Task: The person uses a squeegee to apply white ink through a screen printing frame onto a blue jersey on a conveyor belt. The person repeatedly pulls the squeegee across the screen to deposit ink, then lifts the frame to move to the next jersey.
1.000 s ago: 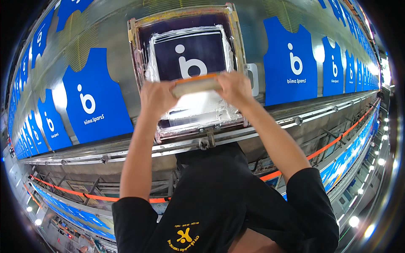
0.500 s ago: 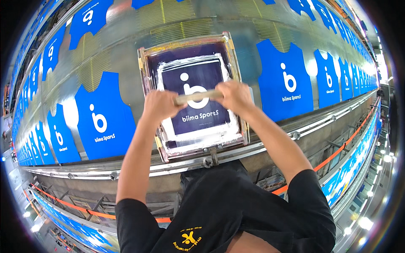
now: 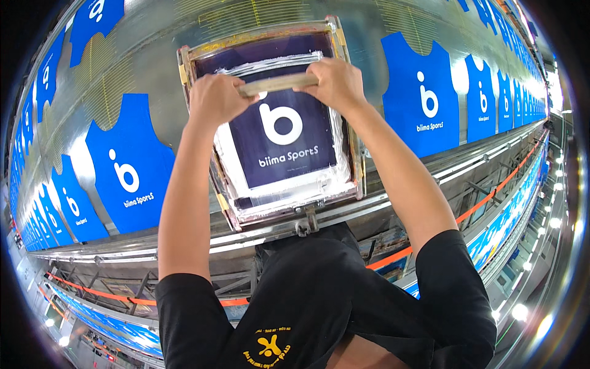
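A framed printing screen lies on the long table in front of me, white ink smeared round its dark purple mesh. Both my hands grip a squeegee with a pale, wood-like bar, held crosswise over the upper part of the mesh. Fingers of my left hand wrap the bar's left end. At the other end my right hand is closed round it. The squeegee's lower edge is hidden behind the bar and my hands. White shapes in the mesh show below the bar.
Blue sleeveless shirt panels with white prints lie in rows on both sides, including a left panel and a right panel. A metal rail edges the table near me, with a clamp at the frame. An orange strip runs below.
My hands and the squeegee have moved away from me, up the screen from over its printed shapes toward the far end. My view has shifted slightly.
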Demonstrator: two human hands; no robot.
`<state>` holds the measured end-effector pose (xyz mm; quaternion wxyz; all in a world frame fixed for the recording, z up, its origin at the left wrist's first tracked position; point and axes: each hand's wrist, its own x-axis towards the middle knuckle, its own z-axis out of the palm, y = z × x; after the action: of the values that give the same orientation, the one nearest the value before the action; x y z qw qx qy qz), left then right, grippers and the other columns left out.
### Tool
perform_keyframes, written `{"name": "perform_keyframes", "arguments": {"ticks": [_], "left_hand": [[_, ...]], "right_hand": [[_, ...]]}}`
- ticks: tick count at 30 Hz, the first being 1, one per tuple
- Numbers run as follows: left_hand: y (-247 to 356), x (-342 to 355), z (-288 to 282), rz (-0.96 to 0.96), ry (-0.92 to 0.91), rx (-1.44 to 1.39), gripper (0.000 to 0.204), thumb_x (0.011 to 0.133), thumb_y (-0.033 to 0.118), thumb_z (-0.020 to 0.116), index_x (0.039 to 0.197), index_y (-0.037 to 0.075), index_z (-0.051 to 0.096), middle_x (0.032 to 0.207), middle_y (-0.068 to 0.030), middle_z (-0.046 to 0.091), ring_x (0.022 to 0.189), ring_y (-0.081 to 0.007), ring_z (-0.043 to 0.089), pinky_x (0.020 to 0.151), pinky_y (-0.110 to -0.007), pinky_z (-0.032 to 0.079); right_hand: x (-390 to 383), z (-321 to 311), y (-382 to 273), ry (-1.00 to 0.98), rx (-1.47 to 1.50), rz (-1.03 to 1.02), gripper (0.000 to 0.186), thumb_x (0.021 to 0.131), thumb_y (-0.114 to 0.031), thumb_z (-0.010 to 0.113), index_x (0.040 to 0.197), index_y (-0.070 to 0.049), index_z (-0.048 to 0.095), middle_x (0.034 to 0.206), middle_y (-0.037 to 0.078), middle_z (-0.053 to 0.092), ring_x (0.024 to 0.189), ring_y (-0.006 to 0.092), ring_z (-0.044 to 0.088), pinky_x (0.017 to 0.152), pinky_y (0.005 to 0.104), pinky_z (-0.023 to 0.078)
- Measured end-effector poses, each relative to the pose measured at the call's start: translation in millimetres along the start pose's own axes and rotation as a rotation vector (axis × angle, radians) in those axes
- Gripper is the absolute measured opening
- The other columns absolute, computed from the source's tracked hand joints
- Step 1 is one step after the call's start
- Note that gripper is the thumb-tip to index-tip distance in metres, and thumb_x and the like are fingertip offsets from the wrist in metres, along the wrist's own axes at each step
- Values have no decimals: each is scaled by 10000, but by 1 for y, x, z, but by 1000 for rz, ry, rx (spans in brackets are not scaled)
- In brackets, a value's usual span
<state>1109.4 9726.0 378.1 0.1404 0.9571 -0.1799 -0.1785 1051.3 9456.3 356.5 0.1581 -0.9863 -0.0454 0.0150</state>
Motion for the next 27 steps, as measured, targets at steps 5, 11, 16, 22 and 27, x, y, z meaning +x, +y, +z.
{"name": "perform_keyframes", "arguments": {"ticks": [5, 11, 16, 22, 27], "left_hand": [[21, -109, 45, -43, -58, -46, 395, 788, 489, 887, 1104, 254, 861, 889, -115, 804, 848, -338, 759, 910, -457, 577], [47, -224, 83, 84, 88, -101, 385, 733, 389, 905, 1028, 152, 834, 948, -122, 801, 925, -321, 743, 966, -475, 511], [62, -226, 73, 180, -13, 49, 237, 786, 224, 843, 964, 92, 759, 863, -94, 767, 921, -329, 739, 920, -469, 509], [90, -227, 90, 251, 29, -110, 261, 896, 92, 682, 1138, 117, 779, 1031, -117, 801, 1002, -320, 732, 944, -477, 497], [63, -171, 58, 272, -146, -128, 256, 882, 105, 690, 1106, 143, 808, 934, -109, 793, 911, -315, 729, 913, -453, 471]], "right_hand": [[-115, 21, -11, 77, 82, -146, 370, 713, -378, 932, 888, -130, 720, 825, 40, 685, 827, 295, 700, 701, 442, 570], [-241, 21, -42, 28, 108, -166, 379, 721, -343, 923, 882, -92, 691, 898, 71, 669, 884, 295, 681, 785, 444, 553], [-237, 1, -24, 96, 572, -73, 547, 935, -527, 795, 1145, -24, 752, 1210, 174, 732, 1206, 377, 648, 1043, 498, 509], [-198, -3, 45, 384, 520, 423, 505, 1013, -494, 722, 1171, -15, 747, 1150, 168, 750, 1108, 326, 702, 986, 434, 542], [-182, 15, 71, 341, 601, 559, 535, 1047, -511, 680, 1189, 2, 738, 1154, 140, 772, 1061, 227, 736, 951, 358, 559]]}}
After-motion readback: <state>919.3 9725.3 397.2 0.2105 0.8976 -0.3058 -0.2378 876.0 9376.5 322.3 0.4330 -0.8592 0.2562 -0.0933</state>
